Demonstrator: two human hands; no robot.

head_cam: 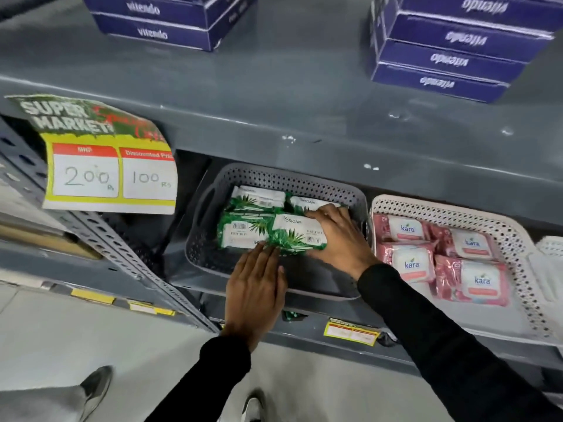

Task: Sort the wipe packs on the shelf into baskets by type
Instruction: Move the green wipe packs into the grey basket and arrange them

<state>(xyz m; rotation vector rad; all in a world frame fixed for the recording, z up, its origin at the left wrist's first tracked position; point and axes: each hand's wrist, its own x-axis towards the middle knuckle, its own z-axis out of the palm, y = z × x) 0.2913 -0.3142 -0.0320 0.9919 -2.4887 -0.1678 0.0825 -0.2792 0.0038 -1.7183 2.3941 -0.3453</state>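
Note:
A grey perforated basket (201,248) on the middle shelf holds several green-and-white Origami wipe packs (243,229). My right hand (338,239) grips the front right green pack (297,236) from its right side, inside the basket. Flat over the basket's front edge lies my left hand (256,290), its fingertips touching the lower edge of that same pack. To the right, a white perforated basket (518,239) holds several pink Kara wipe packs (411,260). Another green pack (294,315) peeks out on the shelf below, mostly hidden.
Dark blue Vitendo boxes (451,56) are stacked on the upper shelf, in two piles. A yellow price sign (106,172) hangs at the left. A slotted metal upright (100,233) runs diagonally. Another white basket edge (551,248) shows at the far right. Shoes and floor lie below.

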